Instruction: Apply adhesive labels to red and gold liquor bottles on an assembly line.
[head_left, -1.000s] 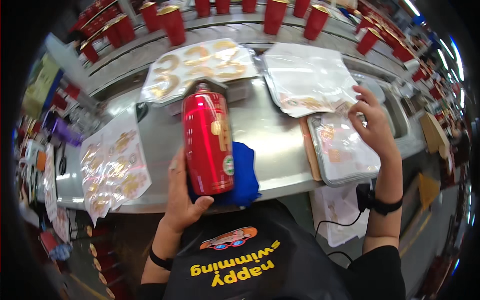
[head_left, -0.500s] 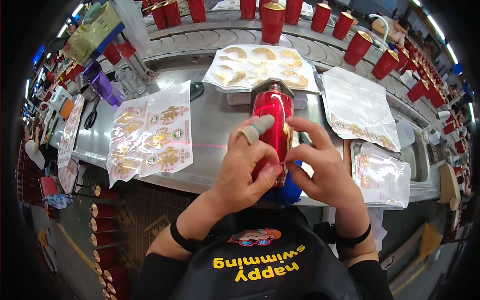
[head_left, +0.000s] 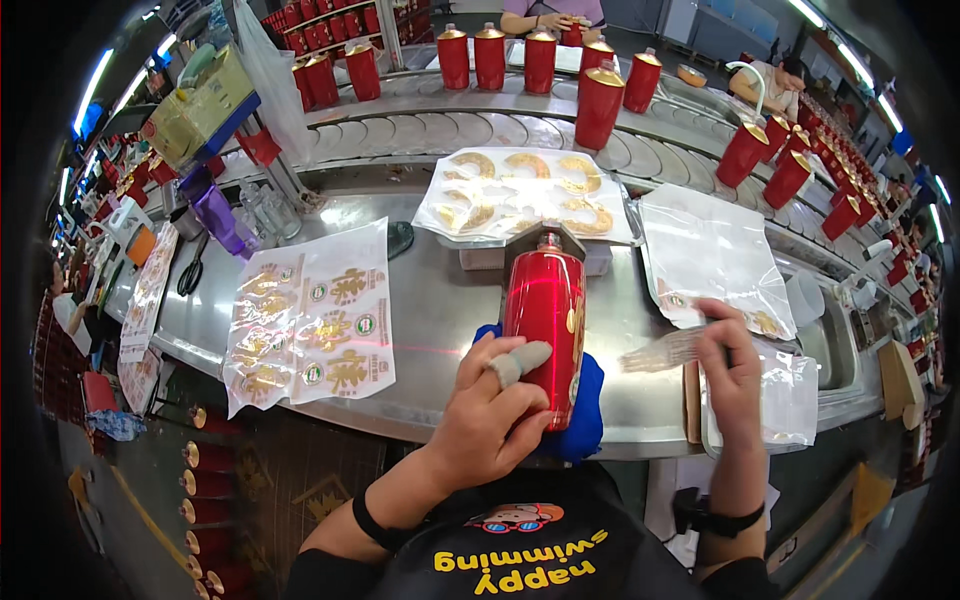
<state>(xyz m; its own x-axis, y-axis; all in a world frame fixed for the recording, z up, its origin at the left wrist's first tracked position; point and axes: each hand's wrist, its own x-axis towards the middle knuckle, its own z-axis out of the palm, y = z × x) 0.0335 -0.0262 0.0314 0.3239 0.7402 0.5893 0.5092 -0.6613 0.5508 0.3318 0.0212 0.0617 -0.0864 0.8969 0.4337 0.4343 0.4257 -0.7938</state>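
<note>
A shiny red bottle (head_left: 543,310) with gold decoration along its right side lies with its neck in a dark metal holder (head_left: 570,240). Its lower end rests on a blue cloth (head_left: 585,405). My left hand (head_left: 490,415) grips the lower left side of the bottle, with a pale cover on one finger. To the right of the bottle, my right hand (head_left: 735,370) pinches a small translucent piece of film (head_left: 660,352), blurred by motion. Faint lines show on the film; whether a sticker is on it I cannot make out.
Printed gold sticker sheets (head_left: 310,325) lie left, and a sheet of gold curved stickers (head_left: 520,195) sits behind the holder. White backing sheets (head_left: 705,240) lie right, beside a sink (head_left: 835,345). Red bottles (head_left: 540,62) stand along a conveyor (head_left: 400,135); co-workers sit beyond.
My right hand has moved away from the bottle to the right, now with the film in its fingers. My left hand stays on the bottle. The view has tilted up.
</note>
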